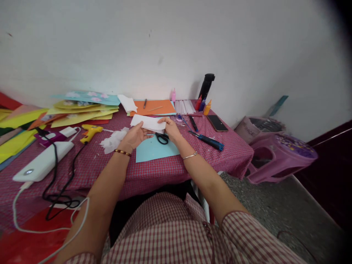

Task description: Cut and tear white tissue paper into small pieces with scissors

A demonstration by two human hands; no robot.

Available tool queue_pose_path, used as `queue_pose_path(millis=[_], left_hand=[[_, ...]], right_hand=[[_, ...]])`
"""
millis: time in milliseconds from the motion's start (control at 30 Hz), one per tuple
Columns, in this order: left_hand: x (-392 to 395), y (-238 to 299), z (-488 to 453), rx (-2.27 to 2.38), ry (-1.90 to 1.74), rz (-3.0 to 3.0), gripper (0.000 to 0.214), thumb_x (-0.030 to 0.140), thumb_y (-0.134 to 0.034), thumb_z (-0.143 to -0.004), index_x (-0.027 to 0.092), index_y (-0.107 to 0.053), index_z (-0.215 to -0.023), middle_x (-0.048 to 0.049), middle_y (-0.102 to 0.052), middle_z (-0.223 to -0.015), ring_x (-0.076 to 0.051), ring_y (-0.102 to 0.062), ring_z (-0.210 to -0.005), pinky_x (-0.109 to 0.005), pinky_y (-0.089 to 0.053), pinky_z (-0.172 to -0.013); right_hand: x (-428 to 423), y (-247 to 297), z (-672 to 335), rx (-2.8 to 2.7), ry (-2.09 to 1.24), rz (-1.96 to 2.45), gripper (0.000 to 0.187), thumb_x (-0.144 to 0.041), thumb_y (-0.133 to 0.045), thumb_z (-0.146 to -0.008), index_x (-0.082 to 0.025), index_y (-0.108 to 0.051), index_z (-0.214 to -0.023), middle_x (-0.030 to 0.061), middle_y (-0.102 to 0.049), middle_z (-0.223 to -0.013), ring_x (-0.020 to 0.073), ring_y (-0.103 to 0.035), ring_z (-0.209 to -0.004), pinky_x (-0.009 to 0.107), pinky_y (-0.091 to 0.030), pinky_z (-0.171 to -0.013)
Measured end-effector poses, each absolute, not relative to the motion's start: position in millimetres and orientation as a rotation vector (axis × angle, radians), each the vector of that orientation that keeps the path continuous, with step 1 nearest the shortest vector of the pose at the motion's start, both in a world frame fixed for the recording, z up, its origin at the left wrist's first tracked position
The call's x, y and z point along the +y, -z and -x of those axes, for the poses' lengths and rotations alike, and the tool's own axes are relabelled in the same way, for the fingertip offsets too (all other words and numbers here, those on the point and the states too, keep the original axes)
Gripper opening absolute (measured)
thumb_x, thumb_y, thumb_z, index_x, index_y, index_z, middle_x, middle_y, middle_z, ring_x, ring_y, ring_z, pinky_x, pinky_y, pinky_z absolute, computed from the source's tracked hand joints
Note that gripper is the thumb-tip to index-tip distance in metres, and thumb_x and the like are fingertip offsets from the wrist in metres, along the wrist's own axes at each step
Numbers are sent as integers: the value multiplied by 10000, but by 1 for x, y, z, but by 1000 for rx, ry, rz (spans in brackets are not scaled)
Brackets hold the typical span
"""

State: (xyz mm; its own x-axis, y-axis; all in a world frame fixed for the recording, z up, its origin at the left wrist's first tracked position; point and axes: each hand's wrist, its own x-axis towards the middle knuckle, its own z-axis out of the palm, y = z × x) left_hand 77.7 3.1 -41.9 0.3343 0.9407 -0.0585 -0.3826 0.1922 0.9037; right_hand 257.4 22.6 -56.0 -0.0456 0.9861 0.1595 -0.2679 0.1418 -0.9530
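A strip of white paper point(148, 123) is held up between my two hands, above a light blue sheet point(148, 151) on the table. My left hand point(134, 135) grips its left end, thumb on top and fingers beneath. At the right end, my right hand point(171, 128) pinches the paper between thumb and fingers. Black-handled scissors point(162, 138) lie on the blue sheet just below the paper, their blades partly hidden. Crumpled white scraps point(114, 140) rest beside my left wrist.
A yellow glue gun point(90, 132), a white power bank point(45, 161) and cables lie left. Coloured papers point(85, 110) are stacked behind. Rightward are a blue-black cutter point(207, 141), a marker point(193, 124), a phone point(217, 123), paint bottles point(207, 107) and a black bottle point(206, 86).
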Motion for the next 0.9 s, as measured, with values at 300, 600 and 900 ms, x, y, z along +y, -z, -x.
queue_pose_path(millis=[300,600,900], left_hand=[[6,45,-77,802,-1167,-964,215,199,-466,-931,61,-604,-1022,-138,-733,-828,-197,-701,-713,-332,-567,-677],[6,45,-73,918,-1298,-1082,163,171,-639,-770,84,-633,-908,-88,-722,-816,-160,-673,-663,-288,-568,-627],[6,53,-71,1026,-1179,-1326,365,225,-796,-564,97,-722,-897,-67,-744,-818,-204,-680,-769,-300,-543,-731]], right_hand=[[20,52,-258,-1083,-1353,837,379,-103,-466,-667,-221,-550,-1018,-50,-611,-768,107,-557,-597,200,-460,-534],[25,56,-262,-1071,-1435,859,327,-462,-484,-872,-226,-535,-1092,-25,-605,-775,109,-584,-613,231,-484,-568],[13,57,-252,-1340,-1397,749,428,-467,-771,-681,-187,-629,-972,-16,-657,-839,112,-582,-722,208,-471,-650]])
